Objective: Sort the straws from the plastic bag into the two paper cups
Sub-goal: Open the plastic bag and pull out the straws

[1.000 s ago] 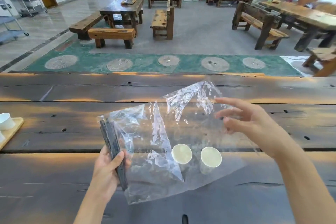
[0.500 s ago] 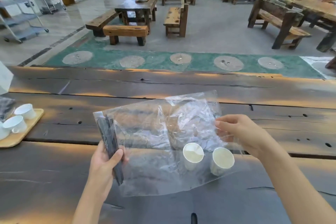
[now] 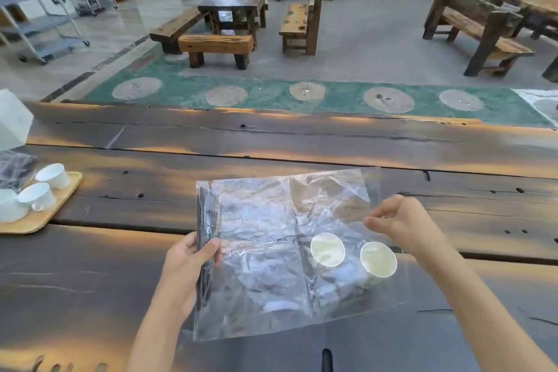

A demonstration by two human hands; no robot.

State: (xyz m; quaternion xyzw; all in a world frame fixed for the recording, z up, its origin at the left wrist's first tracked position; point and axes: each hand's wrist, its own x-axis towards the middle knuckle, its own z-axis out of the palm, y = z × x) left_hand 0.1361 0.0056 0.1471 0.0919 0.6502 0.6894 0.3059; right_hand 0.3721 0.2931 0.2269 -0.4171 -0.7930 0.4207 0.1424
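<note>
Gripping the straws (image 3: 206, 248) through the plastic bag (image 3: 271, 244), my left hand (image 3: 187, 266) clamps its left edge; my right hand (image 3: 401, 220) pinches the opposite edge above both paper cups (image 3: 327, 249).

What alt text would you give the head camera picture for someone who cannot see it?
Two hands hold a clear plastic bag flat above a dark wooden table: the left hand grips dark straws through the bag's edge, the right hand pinches the opposite side. Two empty paper cups stand beneath, seen through the plastic.

Clear plastic bag (image 3: 271, 251), black straws (image 3: 205, 238), white paper cups (image 3: 327, 249), dark table (image 3: 302, 142).
</note>
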